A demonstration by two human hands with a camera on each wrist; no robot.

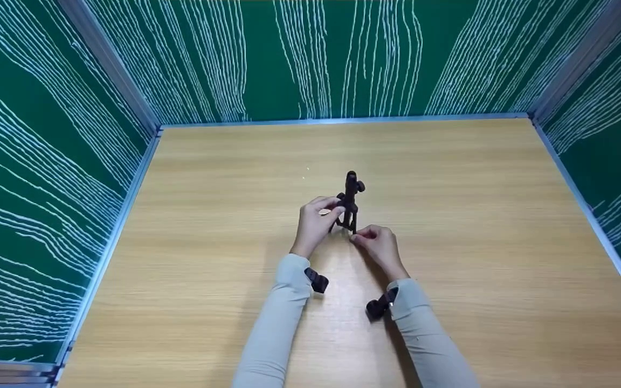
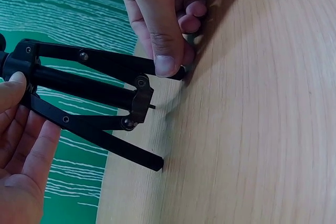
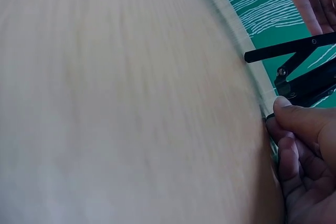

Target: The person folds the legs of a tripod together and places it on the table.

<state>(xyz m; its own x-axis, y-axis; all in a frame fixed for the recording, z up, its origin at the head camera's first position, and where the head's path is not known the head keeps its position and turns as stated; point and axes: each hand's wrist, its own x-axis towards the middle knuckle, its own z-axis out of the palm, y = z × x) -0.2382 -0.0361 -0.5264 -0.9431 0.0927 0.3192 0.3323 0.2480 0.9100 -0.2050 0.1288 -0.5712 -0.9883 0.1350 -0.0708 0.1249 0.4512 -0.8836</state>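
A small black tripod (image 1: 351,188) stands upright near the middle of the table, its short legs partly spread. My left hand (image 1: 311,225) holds it at the collar where the legs join, with the thumb pressed on the collar in the left wrist view. Low on the near right side, my right hand (image 1: 381,248) pinches the foot end of one leg (image 2: 118,64) between thumb and fingers. Another leg (image 2: 121,148) slants away free, its tip close to the tabletop. Knobs stick out from the tripod's upper part. Fingers hide the pinched foot in the right wrist view.
The light wood table (image 1: 208,215) has green panels (image 1: 262,70) with white wavy lines at the back and sides. Metal rails (image 1: 343,120) edge it. Small black cameras (image 1: 317,281) sit on both wrists, and tiny white specks lie behind the tripod.
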